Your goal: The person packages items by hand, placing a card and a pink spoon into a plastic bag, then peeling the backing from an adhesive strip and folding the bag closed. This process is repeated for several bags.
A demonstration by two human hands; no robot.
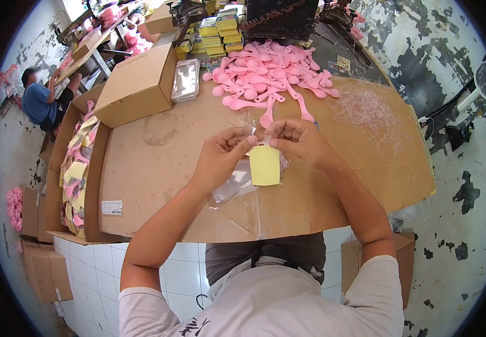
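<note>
A yellow card (265,166) hangs upright between my two hands, over the middle of the cardboard-topped table. My left hand (224,153) is closed in a pinch at the card's upper left corner. At the upper right, my right hand (302,144) has thumb and fingers pressed together by a small clear plastic piece at the card's top edge; its exact shape is too small to tell. Under the card and left wrist lies a clear plastic bag (234,186). Just beyond my fingertips, a pink spoon (267,116) lies at the near edge of a heap of pink spoons (271,67).
Thin clear plastic strands (366,109) are heaped at right. An open carton (55,191) of packed pink and yellow items stands left, beside a closed cardboard box (136,84). Clear bags (185,80) and stacked yellow cards (220,31) lie behind. Another person (39,104) sits far left.
</note>
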